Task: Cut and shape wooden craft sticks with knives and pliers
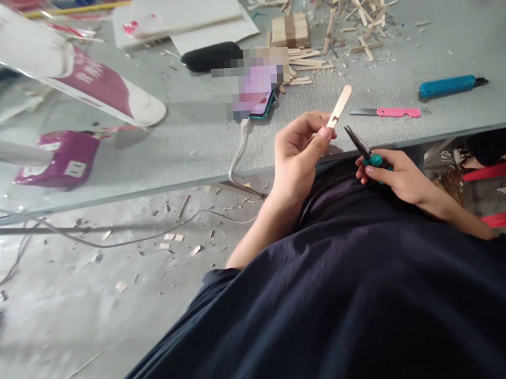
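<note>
Between the thumb and fingers of my left hand (300, 149) is a wooden craft stick (343, 105), its rounded end pointing up and away. A small notch shows in the stick's edge just above the thumb. My right hand (400, 175) is closed around needle-nose pliers (373, 158) with teal-and-black handles. The dark jaws point toward the stick, a short distance from it and not touching it. Just beyond the hands, a pink-handled knife (398, 112) lies on the table. Farther right is a blue utility knife (448, 86) with a dark blade tip.
A phone (259, 92) on a white cable (238, 150) lies left of a stick bundle (290, 30). Behind are notched and crossed sticks (359, 3), a black case (212, 56) and white paper (182, 13). Purple packages and the table edge (171, 186) are at left; scraps litter the floor.
</note>
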Action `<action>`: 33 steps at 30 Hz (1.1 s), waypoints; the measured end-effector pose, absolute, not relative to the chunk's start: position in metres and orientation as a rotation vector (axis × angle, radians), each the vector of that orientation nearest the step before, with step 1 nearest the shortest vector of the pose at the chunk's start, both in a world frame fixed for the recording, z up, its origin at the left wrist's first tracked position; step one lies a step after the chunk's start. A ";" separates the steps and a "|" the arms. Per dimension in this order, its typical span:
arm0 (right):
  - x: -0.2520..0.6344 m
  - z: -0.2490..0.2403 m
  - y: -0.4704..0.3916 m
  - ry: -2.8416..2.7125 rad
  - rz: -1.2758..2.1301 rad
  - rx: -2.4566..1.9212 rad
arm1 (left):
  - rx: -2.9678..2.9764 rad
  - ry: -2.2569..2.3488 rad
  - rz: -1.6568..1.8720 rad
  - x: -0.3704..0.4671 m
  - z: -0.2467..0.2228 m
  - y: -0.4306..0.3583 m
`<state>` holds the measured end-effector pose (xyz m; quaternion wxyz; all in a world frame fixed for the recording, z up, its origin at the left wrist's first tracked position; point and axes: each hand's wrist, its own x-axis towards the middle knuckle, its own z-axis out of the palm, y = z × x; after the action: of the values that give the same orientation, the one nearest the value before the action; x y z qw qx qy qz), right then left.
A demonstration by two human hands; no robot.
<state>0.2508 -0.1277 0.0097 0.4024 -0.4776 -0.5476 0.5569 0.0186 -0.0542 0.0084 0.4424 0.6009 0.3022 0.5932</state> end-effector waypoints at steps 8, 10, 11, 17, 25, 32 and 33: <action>0.238 0.023 -0.119 -1.067 1.763 -1.149 | 1.559 0.676 1.323 0.023 0.024 -0.036; 0.235 0.022 -0.118 -1.032 1.785 -1.139 | 1.559 0.723 1.342 0.027 0.024 -0.033; 0.235 0.021 -0.118 -1.016 1.799 -1.133 | 1.547 0.738 1.371 0.028 0.023 -0.030; 0.240 0.011 -0.118 -0.894 1.872 -1.094 | 1.457 0.962 1.510 0.025 0.009 -0.004; 0.240 -0.001 -0.125 -0.989 1.713 -1.038 | 1.533 0.841 1.463 0.012 0.025 -0.034; 0.243 0.005 -0.139 -1.641 1.282 -1.100 | 1.704 0.622 1.317 0.009 0.050 -0.081; 0.244 0.005 -0.141 -1.694 1.219 -1.100 | 1.715 0.613 1.328 0.008 0.050 -0.083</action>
<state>0.2437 -0.1410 0.0054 0.3813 -0.4312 -0.6637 0.4776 0.0081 -0.0828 0.0497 0.4294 0.6871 0.2456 0.5322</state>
